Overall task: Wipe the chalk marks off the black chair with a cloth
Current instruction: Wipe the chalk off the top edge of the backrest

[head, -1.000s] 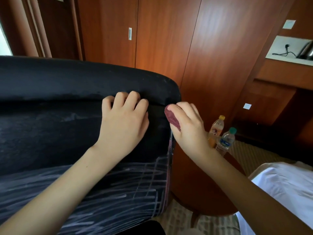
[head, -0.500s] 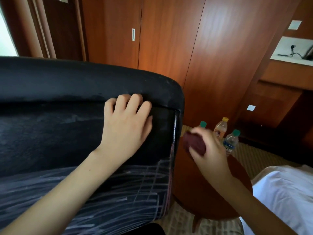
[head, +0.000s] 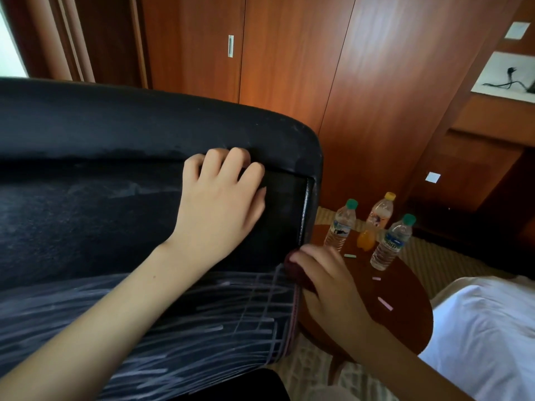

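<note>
While left hand [head: 220, 204] stays, cloth [head: 298, 272] dropped lower.

cloth [head: 298, 272] mostly hidden under right hand [head: 327, 287], chair [head: 86, 227] cropped left

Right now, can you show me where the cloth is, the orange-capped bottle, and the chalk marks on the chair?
cloth [head: 293, 269]: head view, dark red wad showing beside the right hand's fingers.
orange-capped bottle [head: 381, 212]: head view, its clear upper body.
chalk marks [head: 202, 322]: head view, pale streaks on the chair's lower panel.
</note>
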`<action>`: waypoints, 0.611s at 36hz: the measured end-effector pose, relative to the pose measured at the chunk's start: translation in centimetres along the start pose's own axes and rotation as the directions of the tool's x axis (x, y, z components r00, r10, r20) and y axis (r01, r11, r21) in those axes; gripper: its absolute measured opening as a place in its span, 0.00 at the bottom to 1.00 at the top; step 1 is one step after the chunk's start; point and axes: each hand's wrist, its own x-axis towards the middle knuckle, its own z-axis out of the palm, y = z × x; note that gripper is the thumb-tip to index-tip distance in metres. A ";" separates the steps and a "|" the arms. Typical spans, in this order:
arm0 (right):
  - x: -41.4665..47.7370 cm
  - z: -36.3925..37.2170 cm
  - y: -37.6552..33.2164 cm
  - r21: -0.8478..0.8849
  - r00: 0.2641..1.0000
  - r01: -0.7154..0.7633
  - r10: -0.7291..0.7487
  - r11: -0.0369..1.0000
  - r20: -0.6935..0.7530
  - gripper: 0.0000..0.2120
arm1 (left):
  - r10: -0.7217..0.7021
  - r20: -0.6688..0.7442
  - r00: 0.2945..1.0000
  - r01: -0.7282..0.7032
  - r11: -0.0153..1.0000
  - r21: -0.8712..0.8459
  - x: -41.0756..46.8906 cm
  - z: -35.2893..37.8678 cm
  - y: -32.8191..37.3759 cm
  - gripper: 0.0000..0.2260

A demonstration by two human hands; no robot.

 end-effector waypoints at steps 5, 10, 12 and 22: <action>-1.1 -1.3 0.2 0.054 0.997 -0.020 0.016 0.998 0.076 0.17 | 0.003 -0.004 1.000 -0.003 1.000 -0.010 0.1 -0.5 0.0 0.10; 3.4 -5.6 0.3 0.022 0.986 -0.064 0.067 0.998 -0.150 0.17 | 0.008 0.000 1.000 -0.008 1.000 -0.011 0.1 -0.6 -0.1 0.10; 6.1 -6.4 0.7 -0.012 0.971 -0.047 0.043 0.999 -0.234 0.14 | 0.008 0.000 1.000 -0.008 1.000 -0.011 0.1 -0.6 -0.1 0.10; 7.9 -2.4 1.4 -0.148 0.961 0.069 -0.105 0.987 -0.254 0.15 | -0.008 -0.019 1.000 0.008 1.000 -0.008 0.0 0.4 0.0 0.09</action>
